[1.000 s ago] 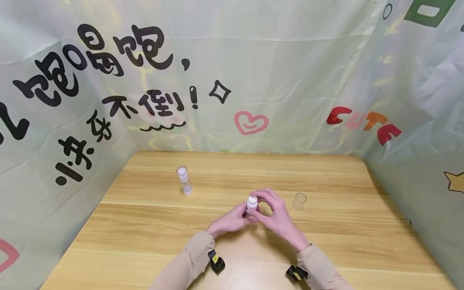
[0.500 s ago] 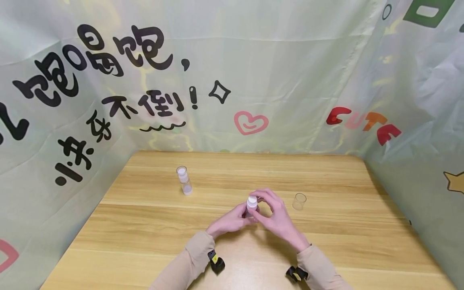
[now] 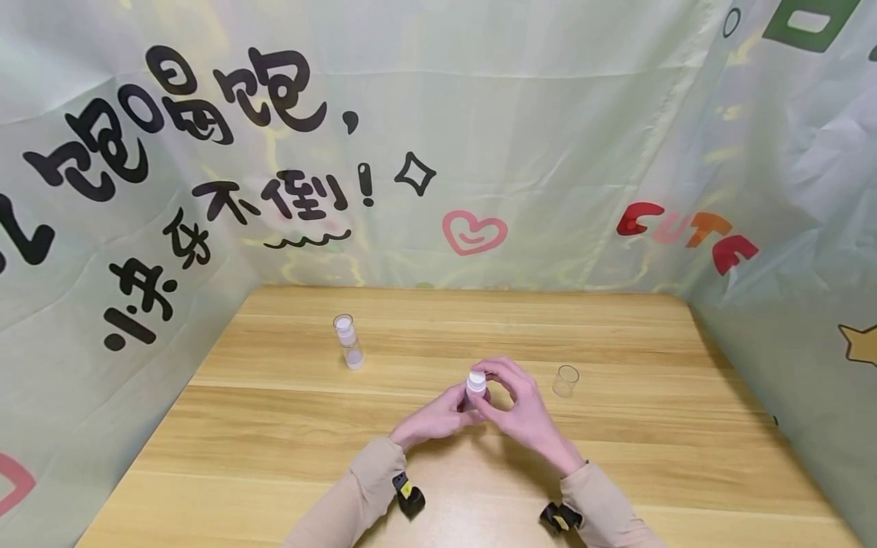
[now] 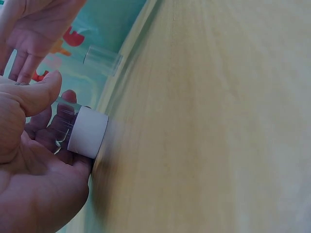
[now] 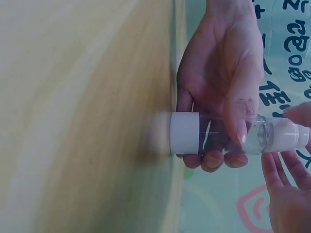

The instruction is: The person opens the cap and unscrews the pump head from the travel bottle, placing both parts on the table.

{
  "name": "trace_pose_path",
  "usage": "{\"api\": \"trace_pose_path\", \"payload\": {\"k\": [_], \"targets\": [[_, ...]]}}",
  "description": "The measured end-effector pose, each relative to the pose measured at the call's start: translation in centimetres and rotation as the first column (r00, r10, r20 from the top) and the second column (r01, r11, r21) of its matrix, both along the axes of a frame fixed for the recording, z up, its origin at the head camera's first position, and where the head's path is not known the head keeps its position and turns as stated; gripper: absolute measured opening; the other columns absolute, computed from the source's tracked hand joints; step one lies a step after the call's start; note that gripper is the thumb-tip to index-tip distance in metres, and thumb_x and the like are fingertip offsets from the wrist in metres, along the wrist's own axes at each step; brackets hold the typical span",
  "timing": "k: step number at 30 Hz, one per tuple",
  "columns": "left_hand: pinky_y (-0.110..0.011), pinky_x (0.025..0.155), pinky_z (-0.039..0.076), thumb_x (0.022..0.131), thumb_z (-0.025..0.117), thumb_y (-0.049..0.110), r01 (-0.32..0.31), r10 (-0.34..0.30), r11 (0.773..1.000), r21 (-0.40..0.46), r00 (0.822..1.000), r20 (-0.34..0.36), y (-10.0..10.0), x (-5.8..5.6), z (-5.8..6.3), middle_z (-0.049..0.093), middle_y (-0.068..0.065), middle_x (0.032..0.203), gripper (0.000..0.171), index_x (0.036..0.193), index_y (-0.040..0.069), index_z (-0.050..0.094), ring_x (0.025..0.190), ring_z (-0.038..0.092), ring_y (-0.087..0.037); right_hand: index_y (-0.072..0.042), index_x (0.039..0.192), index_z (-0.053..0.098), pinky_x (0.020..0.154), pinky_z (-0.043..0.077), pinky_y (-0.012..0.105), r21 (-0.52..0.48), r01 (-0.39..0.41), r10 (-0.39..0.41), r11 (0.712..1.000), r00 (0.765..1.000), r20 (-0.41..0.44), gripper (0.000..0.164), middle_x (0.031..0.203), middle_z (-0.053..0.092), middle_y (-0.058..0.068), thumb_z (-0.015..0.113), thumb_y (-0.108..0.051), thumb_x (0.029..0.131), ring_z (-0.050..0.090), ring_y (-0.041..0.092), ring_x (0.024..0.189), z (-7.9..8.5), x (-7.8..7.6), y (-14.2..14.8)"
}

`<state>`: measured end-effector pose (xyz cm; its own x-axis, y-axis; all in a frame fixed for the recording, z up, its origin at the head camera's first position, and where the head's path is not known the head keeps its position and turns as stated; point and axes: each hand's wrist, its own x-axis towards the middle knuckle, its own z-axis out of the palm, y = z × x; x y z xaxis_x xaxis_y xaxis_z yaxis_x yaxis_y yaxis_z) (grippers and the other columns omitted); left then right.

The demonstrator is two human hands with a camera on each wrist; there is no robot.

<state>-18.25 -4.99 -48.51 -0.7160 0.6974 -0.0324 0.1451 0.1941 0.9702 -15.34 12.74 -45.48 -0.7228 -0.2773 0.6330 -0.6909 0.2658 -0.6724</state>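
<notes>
A clear pump bottle (image 5: 252, 141) with a white base (image 4: 89, 132) stands upright at the middle of the table, its base at or close to the tabletop. My left hand (image 3: 438, 415) holds its transparent body, thumb on one side and curled fingers on the other. At the top, my right hand (image 3: 524, 403) pinches the white pump top (image 5: 284, 135) between thumb and fingers. Whether the pump top is fully seated on the neck, I cannot tell. Just right of my right hand, a clear cylindrical cap (image 3: 565, 383) rests on the table.
Another clear and white pump bottle (image 3: 349, 344), with its transparent cap on, stands at the back left. The wooden table (image 3: 274, 449) ends at a printed fabric backdrop (image 3: 548, 137) behind and at both sides. Dark wrist straps (image 3: 409, 498) sit at my cuffs.
My right thumb has shifted very slightly at the pump top. Both hands, the bottles and the loose cap otherwise keep their places.
</notes>
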Motion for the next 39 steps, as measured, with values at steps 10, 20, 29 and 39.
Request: {"api": "trace_pose_path", "payload": {"k": [10, 20, 29, 39], "targets": [[-0.027, 0.107, 0.045, 0.099, 0.060, 0.010, -0.003, 0.002, 1.000, -0.015, 0.999, -0.032, 0.09, 0.00, -0.06, 0.060, -0.015, 0.130, 0.039, 0.136, 0.003, 0.052, 0.118, 0.057, -0.014, -0.001, 0.116, 0.068, 0.093, 0.058, 0.026, 0.020, 0.039, -0.040, 0.999, 0.999, 0.003, 0.039, 0.109, 0.070, 0.011, 0.079, 0.005, 0.079, 0.066, 0.013, 0.100, 0.12, 0.06, -0.21], [-0.038, 0.116, 0.041, 0.100, 0.060, 0.015, -0.006, 0.005, 1.000, -0.023, 1.000, -0.017, 0.07, -0.01, -0.14, 0.058, -0.013, 0.140, 0.046, 0.143, 0.006, 0.047, 0.131, 0.054, -0.025, 0.006, 0.119, 0.066, 0.106, 0.047, 0.016, -0.065, -0.045, 0.049, 0.997, 0.997, 0.055, 0.038, 0.115, 0.067, 0.020, 0.073, 0.010, 0.083, 0.060, 0.001, 0.113, 0.24, -0.02, 0.03], [-0.039, 0.119, 0.039, 0.101, 0.058, 0.013, 0.020, -0.021, 1.000, 0.015, 1.000, 0.014, 0.09, -0.07, -0.09, 0.053, -0.016, 0.147, 0.054, 0.151, 0.004, 0.039, 0.137, 0.051, -0.029, 0.012, 0.120, 0.063, 0.104, 0.049, 0.016, -0.143, -0.070, 0.077, 0.987, 0.996, 0.042, 0.040, 0.114, 0.064, 0.027, 0.070, 0.016, 0.081, 0.060, 0.000, 0.111, 0.40, -0.14, 0.02], [-0.028, 0.109, 0.047, 0.100, 0.059, 0.011, 0.006, -0.006, 1.000, 0.013, 1.000, 0.022, 0.06, 0.04, -0.01, 0.062, -0.018, 0.132, 0.048, 0.146, 0.004, 0.045, 0.121, 0.061, -0.020, 0.016, 0.121, 0.060, 0.102, 0.051, 0.018, -0.267, -0.039, 0.067, 0.963, 0.993, 0.097, 0.042, 0.116, 0.061, 0.032, 0.068, 0.020, 0.080, 0.062, 0.001, 0.112, 0.43, -0.05, -0.06]]}}
